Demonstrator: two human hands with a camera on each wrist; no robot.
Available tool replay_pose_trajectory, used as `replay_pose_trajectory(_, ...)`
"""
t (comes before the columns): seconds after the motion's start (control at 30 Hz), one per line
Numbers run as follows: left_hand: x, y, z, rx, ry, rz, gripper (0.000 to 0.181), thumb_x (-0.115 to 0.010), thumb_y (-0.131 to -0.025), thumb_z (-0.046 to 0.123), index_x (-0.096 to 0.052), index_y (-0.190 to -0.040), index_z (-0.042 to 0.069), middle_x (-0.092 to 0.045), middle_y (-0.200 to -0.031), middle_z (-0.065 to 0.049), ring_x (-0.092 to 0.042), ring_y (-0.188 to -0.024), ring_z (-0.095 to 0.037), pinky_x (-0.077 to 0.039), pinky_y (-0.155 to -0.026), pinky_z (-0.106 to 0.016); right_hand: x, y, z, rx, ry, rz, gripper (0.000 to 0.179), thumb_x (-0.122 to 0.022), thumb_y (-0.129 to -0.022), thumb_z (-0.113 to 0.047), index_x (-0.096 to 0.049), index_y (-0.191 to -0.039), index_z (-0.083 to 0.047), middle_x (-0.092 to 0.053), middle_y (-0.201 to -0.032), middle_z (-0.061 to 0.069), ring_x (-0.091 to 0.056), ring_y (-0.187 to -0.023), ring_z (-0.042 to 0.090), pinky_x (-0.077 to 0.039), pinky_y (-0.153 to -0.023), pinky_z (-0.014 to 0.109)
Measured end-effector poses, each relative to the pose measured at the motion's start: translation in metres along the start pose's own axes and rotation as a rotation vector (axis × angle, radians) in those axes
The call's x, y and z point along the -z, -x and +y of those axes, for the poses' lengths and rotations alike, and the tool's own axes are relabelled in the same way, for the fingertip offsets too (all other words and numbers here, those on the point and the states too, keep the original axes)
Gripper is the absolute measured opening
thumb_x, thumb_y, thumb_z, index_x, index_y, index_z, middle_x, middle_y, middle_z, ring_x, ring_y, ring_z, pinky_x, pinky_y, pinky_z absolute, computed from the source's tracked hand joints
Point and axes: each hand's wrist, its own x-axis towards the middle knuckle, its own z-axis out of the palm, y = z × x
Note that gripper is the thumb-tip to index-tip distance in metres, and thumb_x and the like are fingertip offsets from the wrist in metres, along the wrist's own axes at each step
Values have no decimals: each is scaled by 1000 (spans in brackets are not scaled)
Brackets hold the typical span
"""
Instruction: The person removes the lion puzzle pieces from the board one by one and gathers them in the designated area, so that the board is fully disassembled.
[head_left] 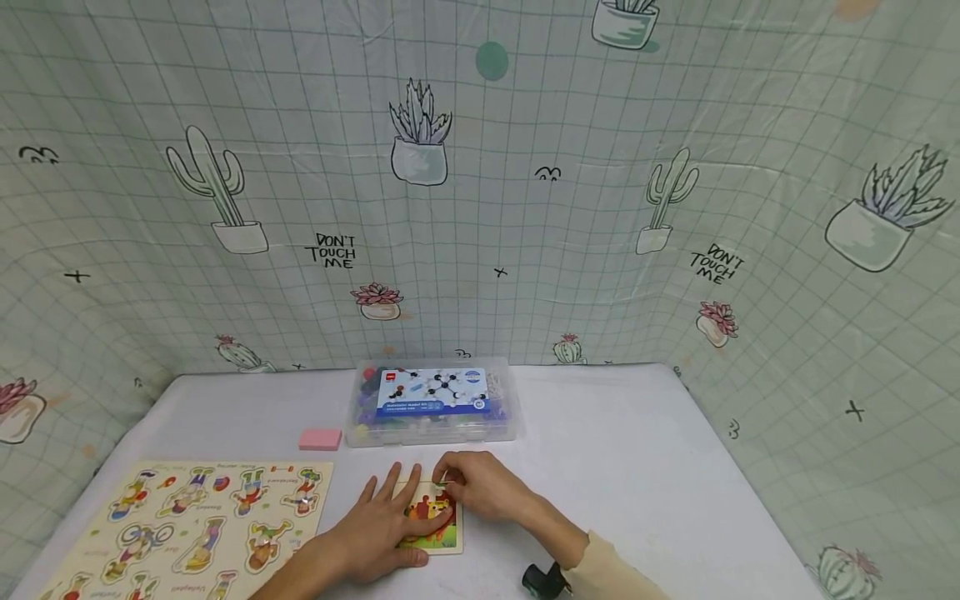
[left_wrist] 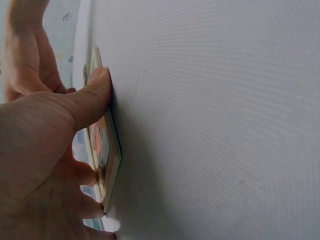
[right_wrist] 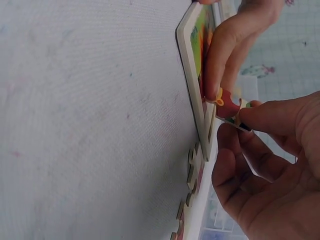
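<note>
A small jigsaw puzzle board (head_left: 442,546) with a bright animal picture and a pale wooden frame lies on the white table. My left hand (head_left: 378,533) rests on its left side with fingers spread, and the thumb (left_wrist: 100,87) presses on the board in the left wrist view. At the board's top right corner, my right hand (head_left: 487,487) pinches a puzzle piece (right_wrist: 229,106) between thumb and fingers. That piece is red and yellow and is tilted over the frame, one finger of the left hand touching it. Part of the picture is hidden under the hands.
More loose puzzle pieces (right_wrist: 196,167) lie beside the board. To the left is a large wooden sports-figure puzzle (head_left: 232,508). Behind stand a pink block (head_left: 320,439) and a clear molecular model kit box (head_left: 435,429). A black object (head_left: 543,581) sits by the right sleeve.
</note>
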Motion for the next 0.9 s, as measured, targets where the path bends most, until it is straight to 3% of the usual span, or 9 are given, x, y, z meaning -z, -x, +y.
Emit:
replay_pose_trajectory(0.47, 1, 1, 2, -13, -1, 12, 55, -58, -95, 55, -45, -148, 49, -20, -163, -28, -13, -146, -59, -23, -105, -77, 11, 8, 6, -14, -53, 34, 12, -65, -95, -7, -71, -102, -15, -63, -83, -11, -56, -72, 3, -48, -66, 22)
replay_pose_trajectory(0.9, -1, -1, 1, 2, -1, -3, 56, -57, -95, 58, -43, -149, 50, -18, -164, -26, -11, -147, -57, -21, -107, -76, 40, 33, 38, -55, -120, 67, 10, -65, -95, -8, -71, -100, -14, -65, -85, -6, -62, -71, 10, -50, -61, 26)
